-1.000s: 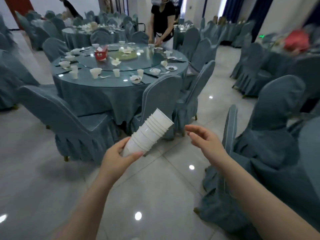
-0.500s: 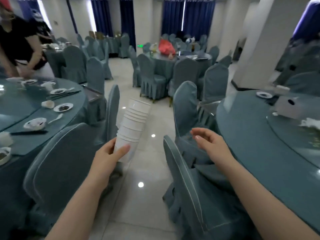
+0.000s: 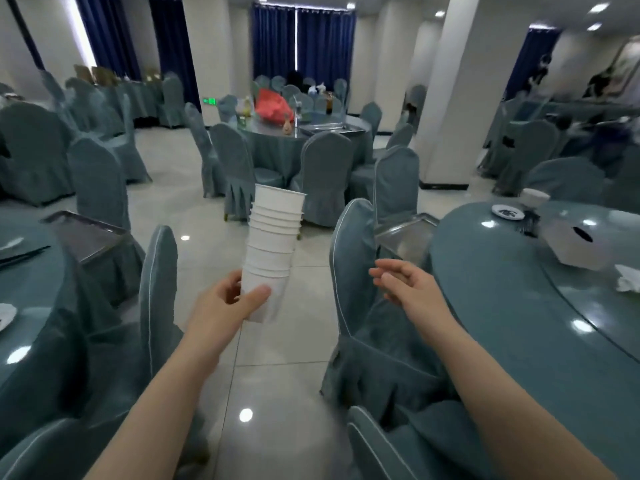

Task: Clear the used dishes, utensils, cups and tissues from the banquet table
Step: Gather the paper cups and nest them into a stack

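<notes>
My left hand [image 3: 221, 306] grips the bottom of a tall stack of white paper cups [image 3: 273, 244], held almost upright over the floor aisle. My right hand [image 3: 405, 284] hovers to the right of the stack with relaxed fingers, holding nothing. To the right is a round banquet table [image 3: 485, 306] under a teal cloth. On it lie a small plate with scraps [image 3: 508, 212], a white bowl [image 3: 535, 196], a white tissue box [image 3: 576, 242] and a crumpled tissue [image 3: 627, 282].
Teal-covered chairs [image 3: 353, 268] flank the tiled aisle on both sides. Another round table edge [image 3: 31, 271] lies at the left with chopsticks and a plate. Farther back stands a table with a red bag [image 3: 273, 105], and a white pillar [image 3: 460, 98] rises at the right.
My view has swung to the right, away from the left table and the standing person, toward the right table. The cup stack has gone from tilted to nearly upright in my left hand.
</notes>
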The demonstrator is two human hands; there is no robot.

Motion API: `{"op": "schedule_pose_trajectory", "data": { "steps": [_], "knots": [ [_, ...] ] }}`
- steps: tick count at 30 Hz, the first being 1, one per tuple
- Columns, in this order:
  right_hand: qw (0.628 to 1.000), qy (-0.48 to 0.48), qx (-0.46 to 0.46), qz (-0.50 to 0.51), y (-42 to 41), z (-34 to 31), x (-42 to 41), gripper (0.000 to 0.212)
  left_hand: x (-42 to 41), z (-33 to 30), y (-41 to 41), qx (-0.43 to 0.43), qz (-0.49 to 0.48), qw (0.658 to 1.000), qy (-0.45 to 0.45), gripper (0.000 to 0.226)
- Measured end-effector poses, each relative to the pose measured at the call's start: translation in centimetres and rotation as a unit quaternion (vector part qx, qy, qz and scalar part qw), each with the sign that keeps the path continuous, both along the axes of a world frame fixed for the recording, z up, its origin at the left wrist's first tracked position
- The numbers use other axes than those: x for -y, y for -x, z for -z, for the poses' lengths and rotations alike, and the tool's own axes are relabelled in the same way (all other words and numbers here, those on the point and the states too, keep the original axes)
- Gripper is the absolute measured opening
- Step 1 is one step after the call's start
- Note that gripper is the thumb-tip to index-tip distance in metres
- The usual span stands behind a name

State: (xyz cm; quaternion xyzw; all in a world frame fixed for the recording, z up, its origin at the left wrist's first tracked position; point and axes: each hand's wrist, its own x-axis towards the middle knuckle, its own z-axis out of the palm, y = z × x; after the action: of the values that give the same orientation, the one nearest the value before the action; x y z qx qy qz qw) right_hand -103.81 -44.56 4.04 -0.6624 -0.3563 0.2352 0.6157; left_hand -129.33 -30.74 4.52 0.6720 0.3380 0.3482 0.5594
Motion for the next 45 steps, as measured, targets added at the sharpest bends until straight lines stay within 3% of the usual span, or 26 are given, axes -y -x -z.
{"op": "schedule_pose_trajectory", "data": {
  "steps": [7,15,23,32,39,42,45],
  "knots": [
    [0.996,-0.001,-0.016,0.086,-4.1,1.3,-11.5,0.022,-15.0,0.6,-6.9,0.004,0.072,0.997,0.030,0.032],
    [0.993,0.008,-0.014,0.120,-14.1,2.1,-23.7,0.024,-30.2,1.2,-18.2,-0.010,0.085,0.995,0.044,0.029],
    [0.996,0.019,0.001,0.083,-26.4,1.7,-38.9,0.026,-44.3,1.6,-32.5,-0.026,0.115,0.992,0.047,0.043],
    [0.998,0.062,-0.007,0.028,-37.9,1.7,-54.0,0.041,-57.8,3.7,-47.5,-0.080,0.185,0.978,0.045,0.044],
    [0.990,0.011,-0.088,0.114,-46.2,3.6,-63.5,0.045,-67.9,4.6,-62.5,-0.107,0.322,0.941,0.012,0.045],
    [0.982,-0.001,-0.108,0.153,-48.7,4.1,-65.3,0.060,-69.3,4.4,-67.7,-0.107,0.377,0.920,0.002,0.047],
    [0.970,0.000,-0.110,0.214,-52.5,4.3,-65.5,0.056,-69.5,4.8,-73.7,-0.110,0.434,0.894,0.014,0.054]
  ]
}}
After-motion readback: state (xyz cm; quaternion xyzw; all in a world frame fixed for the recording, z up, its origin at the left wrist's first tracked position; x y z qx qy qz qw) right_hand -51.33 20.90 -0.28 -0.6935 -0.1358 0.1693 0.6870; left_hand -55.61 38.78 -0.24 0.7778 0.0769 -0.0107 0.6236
